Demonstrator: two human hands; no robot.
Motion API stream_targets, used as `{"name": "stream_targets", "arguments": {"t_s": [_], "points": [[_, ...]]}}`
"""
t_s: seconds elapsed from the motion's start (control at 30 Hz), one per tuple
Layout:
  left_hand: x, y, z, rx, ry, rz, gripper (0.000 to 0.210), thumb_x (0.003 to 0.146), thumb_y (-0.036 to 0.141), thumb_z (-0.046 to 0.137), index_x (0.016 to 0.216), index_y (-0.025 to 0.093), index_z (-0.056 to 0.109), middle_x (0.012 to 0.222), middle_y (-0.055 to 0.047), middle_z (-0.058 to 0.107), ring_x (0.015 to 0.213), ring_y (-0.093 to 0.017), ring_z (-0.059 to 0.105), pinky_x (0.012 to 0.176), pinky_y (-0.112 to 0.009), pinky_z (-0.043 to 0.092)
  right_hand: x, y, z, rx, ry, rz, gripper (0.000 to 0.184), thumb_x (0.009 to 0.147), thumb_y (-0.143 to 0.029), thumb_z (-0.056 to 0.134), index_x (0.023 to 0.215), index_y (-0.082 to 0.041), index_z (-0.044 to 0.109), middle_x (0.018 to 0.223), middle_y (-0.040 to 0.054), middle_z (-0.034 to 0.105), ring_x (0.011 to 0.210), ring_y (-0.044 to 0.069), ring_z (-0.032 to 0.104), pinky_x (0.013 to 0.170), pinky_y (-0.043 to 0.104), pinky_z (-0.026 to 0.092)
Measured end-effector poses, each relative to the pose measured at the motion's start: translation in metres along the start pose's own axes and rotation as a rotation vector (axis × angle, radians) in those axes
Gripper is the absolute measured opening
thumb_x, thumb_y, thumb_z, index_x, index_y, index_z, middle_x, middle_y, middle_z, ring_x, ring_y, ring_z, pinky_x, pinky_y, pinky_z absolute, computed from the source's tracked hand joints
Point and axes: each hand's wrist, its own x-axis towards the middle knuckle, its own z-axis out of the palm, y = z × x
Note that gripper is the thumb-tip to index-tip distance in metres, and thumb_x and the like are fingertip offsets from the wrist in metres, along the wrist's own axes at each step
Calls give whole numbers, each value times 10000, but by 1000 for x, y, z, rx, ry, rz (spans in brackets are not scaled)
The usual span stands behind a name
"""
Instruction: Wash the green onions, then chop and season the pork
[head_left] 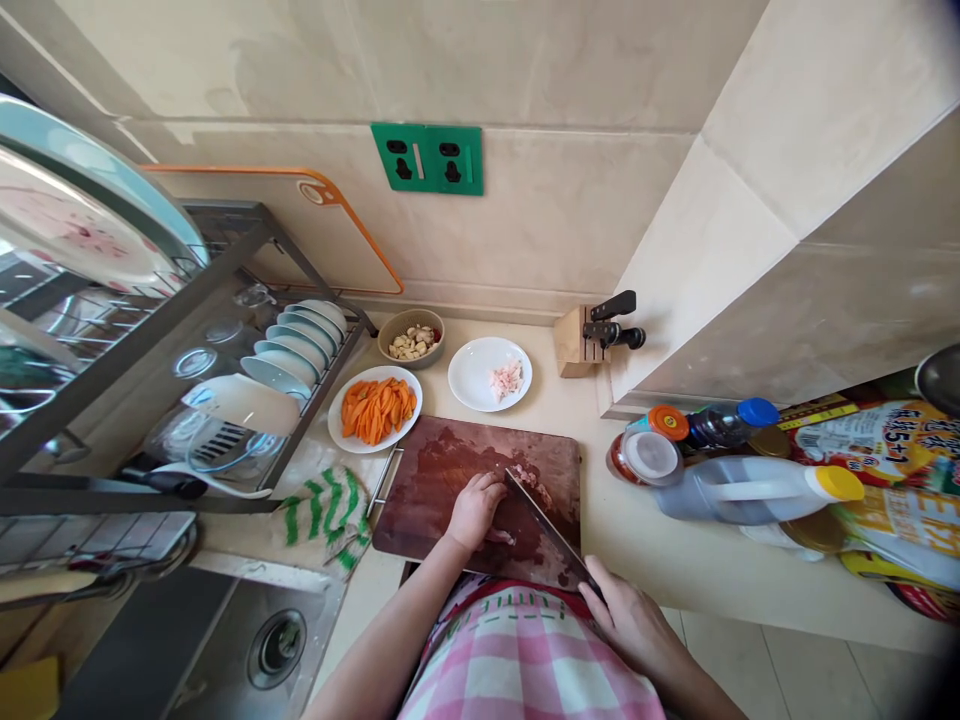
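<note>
My right hand (626,605) is closed round the handle of a kitchen knife (546,522), at the lower right of a dark reddish-brown cutting board (442,465). The blade slants up and left across the board, its tip by my left fingers. My left hand (478,510) rests on the board with fingers curled in beside the blade; what lies under the fingertips is hidden. Finely cut pink raw meat (534,487) lies just right of the blade. A paler strip of meat (500,538) lies below my left hand.
Behind the board stand plates of sliced carrots (379,408) and chopped pale-pink pieces (507,380), a bowl of garlic cloves (411,340), and a knife block (577,342). A dish rack (274,240), striped cloth (326,515) and sink (315,610) are left; jars and a jug (720,490) are right.
</note>
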Motion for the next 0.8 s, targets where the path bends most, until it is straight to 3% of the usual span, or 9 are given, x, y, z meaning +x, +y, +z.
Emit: {"name": "stream_targets", "arguments": {"t_s": [0.1,0.23,0.3,0.47,0.67,0.8], "points": [[4,2,-5,-27,-60,10,316,656,319,706,941,199,640,1038,-79,613,970,-232,540,886,-361,449,10,-14,0,-33,-4,11,265,894,-292,284,1045,-224,490,845,53,683,774,194,650,603,232,389],[8,3,-10,-44,-132,36,504,519,374,790,961,184,639,1046,-90,615,982,-252,544,906,-372,437,28,-29,4,-47,46,1,298,898,-266,302,1138,-204,468,924,80,684,823,199,648,623,232,392],[6,2,-10,-48,-129,45,487,535,385,783,957,187,641,1057,-87,613,994,-251,541,911,-369,437,27,-26,6,-23,56,12,313,897,-268,312,1161,-198,463,949,88,683,848,200,646,647,234,404],[-2,0,-7,-20,-4,-50,194,785,279,588,956,206,643,1028,-65,619,998,-213,532,885,-342,447,1,1,5,37,9,51,343,891,-304,285,1154,-185,470,933,95,688,869,219,649,669,255,430],[4,-1,-10,-20,-107,-14,410,571,365,771,925,196,652,1009,-67,608,909,-225,537,828,-326,459,4,-12,-3,-27,27,-23,279,896,-297,275,1022,-212,509,843,64,681,768,203,650,607,242,400],[10,-3,-11,16,-119,-2,216,690,299,693,877,195,660,915,-54,621,837,-201,544,785,-305,460,27,-27,-3,-17,59,-22,277,902,-279,296,1077,-192,494,861,72,683,778,192,649,615,234,391]]}}
